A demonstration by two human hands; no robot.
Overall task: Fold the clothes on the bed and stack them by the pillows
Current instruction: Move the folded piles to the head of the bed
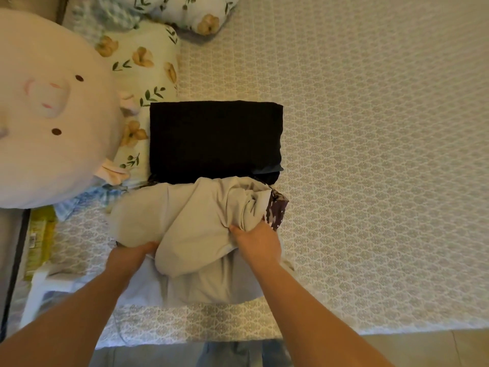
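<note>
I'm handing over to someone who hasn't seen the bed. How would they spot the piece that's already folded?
Start at the big round pink plush toy at the bed's left edge, then the floral pillow beside it. Right against that pillow lies the black folded garment. It is a flat, neat, dark rectangle, unlike the pale crumpled cloth in front of it, which both hands are gripping.

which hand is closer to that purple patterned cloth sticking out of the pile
Right. The right hand grips the beige garment just below the purple patterned cloth; the left hand holds the pile's opposite edge, well away.
</note>
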